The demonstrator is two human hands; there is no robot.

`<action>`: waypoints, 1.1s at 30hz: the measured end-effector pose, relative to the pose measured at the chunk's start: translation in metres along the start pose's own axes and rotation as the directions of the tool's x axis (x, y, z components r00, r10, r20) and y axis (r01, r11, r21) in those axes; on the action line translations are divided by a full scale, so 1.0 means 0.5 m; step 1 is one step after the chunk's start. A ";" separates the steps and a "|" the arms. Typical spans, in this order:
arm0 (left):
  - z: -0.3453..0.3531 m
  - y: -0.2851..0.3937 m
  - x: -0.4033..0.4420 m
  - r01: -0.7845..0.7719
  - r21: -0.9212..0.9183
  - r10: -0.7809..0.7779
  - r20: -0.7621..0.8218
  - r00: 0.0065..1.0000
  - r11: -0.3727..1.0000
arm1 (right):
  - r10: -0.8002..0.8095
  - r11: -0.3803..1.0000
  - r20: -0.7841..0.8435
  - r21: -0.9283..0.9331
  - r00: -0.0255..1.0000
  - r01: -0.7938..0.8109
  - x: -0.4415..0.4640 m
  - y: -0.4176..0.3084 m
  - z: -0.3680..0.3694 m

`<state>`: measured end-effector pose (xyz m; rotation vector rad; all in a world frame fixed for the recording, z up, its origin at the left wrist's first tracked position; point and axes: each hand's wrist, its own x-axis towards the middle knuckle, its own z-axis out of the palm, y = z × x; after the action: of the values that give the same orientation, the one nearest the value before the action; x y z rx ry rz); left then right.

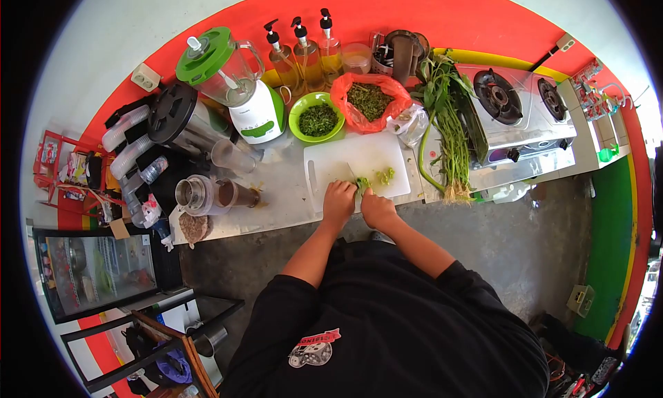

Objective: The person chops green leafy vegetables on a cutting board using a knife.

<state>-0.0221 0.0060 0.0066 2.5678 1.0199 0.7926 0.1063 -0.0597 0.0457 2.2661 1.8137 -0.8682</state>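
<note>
A white cutting board (324,159) lies on the counter in front of me. My left hand (338,203) is closed at its lower edge, fingers curled over green stalks (362,183). Beside it my right hand (378,210) is closed around what looks like a knife; its handle is hidden in the fist, and a thin blade (351,168) shows faintly past the stalks. Small chopped green pieces (385,176) lie on the board to the right. Behind the board are a green bowl (295,125) of chopped leaves and a red plastic bag (392,115) of cut greens.
Long leafy stalks with roots (452,149) lie right of the board, beside a two-burner gas stove (528,125). At left stand a blender (255,115), a jar of brown contents (231,194) and a clear cup (231,156). Pump bottles (307,63) line the wall.
</note>
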 end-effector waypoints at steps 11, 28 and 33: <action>0.001 -0.009 0.002 0.057 -0.119 -0.059 -0.009 0.998 0.991 | 0.014 1.000 0.002 0.023 1.000 -0.014 0.006 -0.010 -0.008; -0.014 -0.014 -0.034 -0.131 -0.066 0.127 -0.057 0.990 0.989 | 0.048 0.997 0.029 0.055 0.998 -0.049 -0.020 -0.005 0.021; -0.007 -0.030 -0.023 0.008 -0.160 -0.004 0.023 1.000 0.987 | 0.046 0.998 0.061 0.041 0.997 -0.048 0.010 -0.012 0.001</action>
<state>-0.0393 0.0091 -0.0016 2.4315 0.9169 0.8069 0.1014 -0.0540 0.0446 2.2722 1.7261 -0.9647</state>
